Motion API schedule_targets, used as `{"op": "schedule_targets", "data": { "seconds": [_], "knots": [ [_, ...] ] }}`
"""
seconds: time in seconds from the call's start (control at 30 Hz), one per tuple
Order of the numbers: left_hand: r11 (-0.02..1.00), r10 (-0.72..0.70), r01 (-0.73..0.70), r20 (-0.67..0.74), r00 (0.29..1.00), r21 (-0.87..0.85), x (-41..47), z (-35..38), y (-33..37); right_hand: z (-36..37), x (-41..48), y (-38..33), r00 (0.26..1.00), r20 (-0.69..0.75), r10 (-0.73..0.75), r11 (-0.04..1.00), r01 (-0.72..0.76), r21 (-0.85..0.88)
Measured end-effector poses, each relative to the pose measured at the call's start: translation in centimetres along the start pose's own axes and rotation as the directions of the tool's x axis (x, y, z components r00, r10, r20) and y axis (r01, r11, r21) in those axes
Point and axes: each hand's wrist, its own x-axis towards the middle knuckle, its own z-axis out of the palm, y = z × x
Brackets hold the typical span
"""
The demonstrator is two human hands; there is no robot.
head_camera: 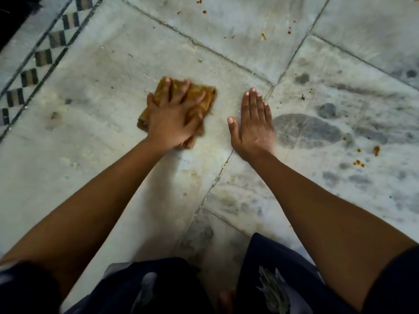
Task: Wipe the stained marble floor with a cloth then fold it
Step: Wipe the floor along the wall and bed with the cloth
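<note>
A folded, brown-orange stained cloth (pixel 205 99) lies on the marble floor (pixel 95 132) at the middle of the view. My left hand (pixel 173 114) presses flat on top of it with spread, straight fingers and covers most of it. My right hand (pixel 252 125) rests flat on the bare floor just to the right of the cloth, fingers straight and together, not touching the cloth. Orange stain spots (pixel 359 163) dot the floor at the right, and more orange spots (pixel 264 36) lie at the top.
A dark checkered border strip (pixel 43 57) runs diagonally along the upper left. Grout lines cross the floor between large tiles. Grey mottled patches (pixel 306 130) mark the tile to the right. My dark-clothed knees (pixel 267 279) are at the bottom.
</note>
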Motion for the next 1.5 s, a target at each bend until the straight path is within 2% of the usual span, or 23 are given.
{"op": "schedule_targets", "data": {
  "seconds": [0.07, 0.17, 0.23, 0.3, 0.37, 0.47, 0.53, 0.6, 0.67, 0.73, 0.8, 0.87, 0.97, 1.03, 1.1, 1.2, 1.27, 1.3, 1.33, 1.37, 1.43, 1.5],
  "knots": [
    [0.995, -0.078, 0.077, -0.016, 0.997, -0.056, 1.2, -0.1, 1.4, -0.2, 0.0, -0.2, 1.0, 0.0, -0.003, 1.0, 0.003, 0.011],
    [0.993, 0.108, -0.108, 0.009, 0.994, 0.038, -1.9, 0.9, 2.9, -0.6, -0.1, -0.1, 1.0, 0.005, -0.001, 1.0, 0.001, 0.016],
    [0.984, 0.147, -0.149, 0.022, 0.989, 0.097, -3.5, 1.0, 1.2, -0.6, -0.1, 0.0, 1.0, 0.006, -0.001, 1.0, 0.001, 0.01],
    [0.994, 0.052, -0.051, -0.003, 0.999, 0.1, -2.3, 0.6, -1.9, -0.4, -0.1, 0.0, 1.0, 0.006, -0.001, 1.0, 0.001, 0.014],
    [0.994, -0.102, 0.102, -0.004, 0.995, 0.035, -0.1, 0.0, -4.3, -0.3, -0.1, 0.0, 1.0, 0.007, 0.001, 1.0, -0.001, 0.022],
    [0.969, -0.241, 0.238, -0.034, 0.97, -0.057, 1.4, -0.2, -3.7, -0.4, 0.0, -0.1, 1.0, 0.002, -0.003, 1.0, 0.003, 0.026],
    [0.987, -0.161, 0.161, -0.057, 0.985, -0.004, 0.1, 0.9, -1.0, -0.5, -0.1, -0.1, 1.0, 0.004, -0.003, 1.0, 0.003, 0.023],
    [0.996, 0.044, -0.04, -0.052, 0.998, 0.076, -2.7, 1.9, 1.0, -0.6, -0.1, -0.2, 1.0, 0.003, -0.003, 1.0, 0.003, 0.019],
    [0.972, 0.212, -0.208, -0.021, 0.977, 0.11, -5.6, 2.7, 0.3, -0.6, -0.1, -0.2, 1.0, 0.006, -0.006, 1.0, 0.006, 0.021],
    [0.969, 0.226, -0.223, -0.015, 0.974, 0.107, -7.3, 2.6, -2.5, -0.5, 0.0, -0.1, 1.0, 0.007, -0.004, 1.0, 0.004, 0.021],
    [0.992, 0.083, -0.08, -0.033, 0.996, 0.098, -7.1, 1.7, -6.3, -0.3, 0.0, -0.1, 1.0, -0.001, -0.001, 1.0, 0.001, 0.02],
    [0.986, -0.159, 0.16, -0.029, 0.987, 0.043, -4.3, 0.3, -9.8, -0.2, 0.0, -0.1, 1.0, -0.007, 0.0, 1.0, 0.0, 0.015],
    [0.893, -0.449, 0.446, -0.06, 0.892, -0.053, 2.3, -1.7, -11.8, -0.2, 0.1, -0.2, 1.0, -0.002, -0.004, 1.0, 0.004, 0.006],
    [0.862, -0.504, 0.5, -0.05, 0.862, -0.076, 6.1, -2.2, -10.0, -0.3, 0.0, -0.2, 1.0, 0.004, -0.005, 1.0, 0.005, 0.001],
    [0.91, -0.413, 0.411, -0.022, 0.91, -0.06, 7.9, -1.6, -6.5, -0.4, 0.0, -0.2, 1.0, 0.003, -0.007, 1.0, 0.007, -0.004],
    [0.997, -0.072, 0.074, -0.043, 0.996, 0.036, 4.8, 0.1, -1.1, -0.5, 0.1, -0.3, 1.0, 0.001, -0.01, 1.0, 0.01, -0.005],
    [0.983, 0.167, -0.163, -0.045, 0.985, 0.083, 0.8, 1.1, -0.2, -0.6, 0.1, -0.2, 1.0, 0.0, -0.008, 1.0, 0.008, 0.004],
    [0.974, 0.216, -0.213, -0.036, 0.976, 0.081, -0.9, 1.3, -1.3, -0.6, 0.1, -0.4, 1.0, 0.0, -0.008, 1.0, 0.008, 0.007],
    [0.976, 0.208, -0.206, -0.024, 0.978, 0.063, -1.9, 1.4, -2.4, -0.6, 0.0, -0.1, 1.0, 0.001, -0.002, 1.0, 0.002, 0.008],
    [0.99, 0.133, -0.132, -0.025, 0.991, 0.049, -2.3, 1.2, -4.4, -0.5, 0.0, -0.2, 1.0, 0.004, -0.003, 1.0, 0.002, 0.009],
    [0.992, -0.122, 0.122, -0.041, 0.992, 0.012, -1.3, 0.1, -8.1, -0.4, 0.0, -0.4, 1.0, 0.009, -0.011, 1.0, 0.011, 0.012],
    [0.933, -0.357, 0.355, -0.052, 0.933, -0.056, 2.1, -0.9, -9.9, -0.4, 0.0, -0.2, 1.0, 0.012, -0.005, 1.0, 0.005, 0.001]
  ]
}}
